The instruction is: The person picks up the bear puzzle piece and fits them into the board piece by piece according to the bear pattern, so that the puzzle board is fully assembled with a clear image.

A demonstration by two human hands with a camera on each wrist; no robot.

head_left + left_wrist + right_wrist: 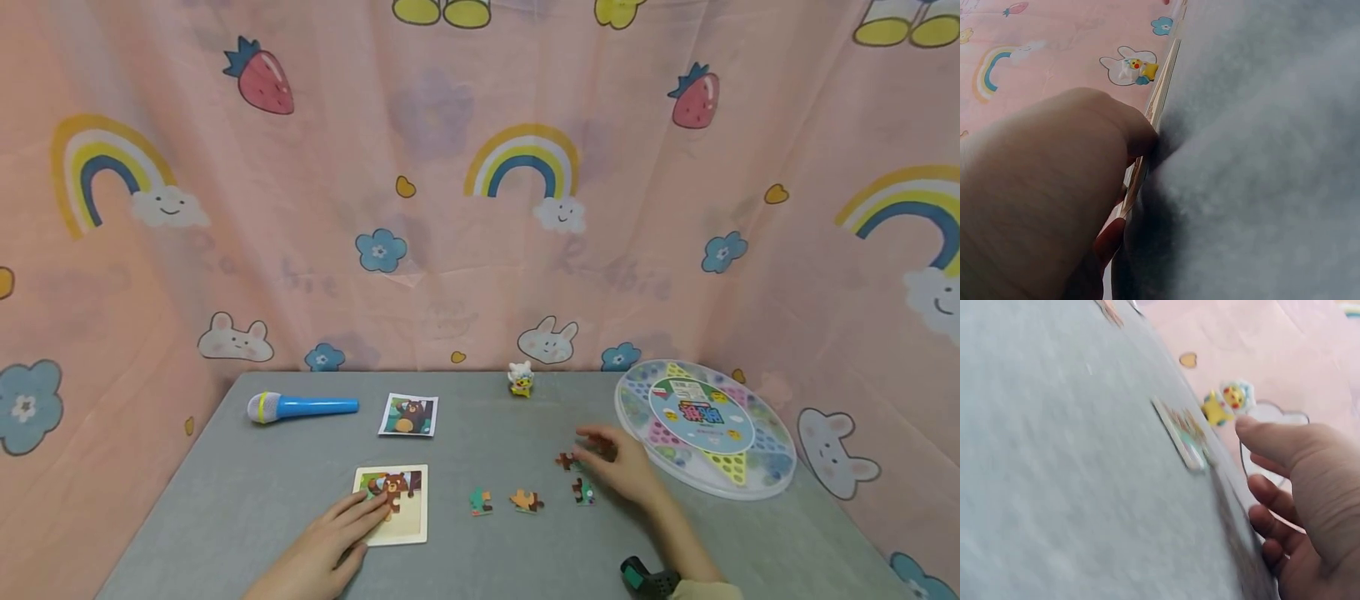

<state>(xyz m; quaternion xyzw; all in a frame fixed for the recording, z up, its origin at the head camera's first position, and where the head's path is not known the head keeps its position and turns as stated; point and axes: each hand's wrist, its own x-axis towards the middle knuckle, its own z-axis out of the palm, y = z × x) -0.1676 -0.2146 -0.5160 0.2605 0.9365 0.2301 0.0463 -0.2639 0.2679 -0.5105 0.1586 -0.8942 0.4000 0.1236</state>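
The fingers of the left hand (326,537) lie nearly straight and close together across the wooden puzzle tray (409,527), and we see the thumb spread away from them near the tray's lower left corner. The tray sits flat on the grey tabletop (255,500), part of a brown bear picture filled in along its upper half and pale bare wood below. We find the right hand (622,467) reaching in from the other side, its fingers loosely bent and the thumb apart from them — the right wrist view shows nothing between. Its fingertips hover by a dark brown puzzle piece (564,460); whether they touch it, we cannot tell. Just below that lies a brown-and-green piece (582,492), and between it and the tray we count an orange-and-brown piece (527,501) and a green-and-orange piece (480,502). Behind the tray lies a bear picture card (409,416), with a blue toy microphone (311,407) to its left. Toward the back we notice a small white-and-yellow figurine (521,380) and, at the right, a round game board (705,429) — all before a pink patterned curtain (457,283).
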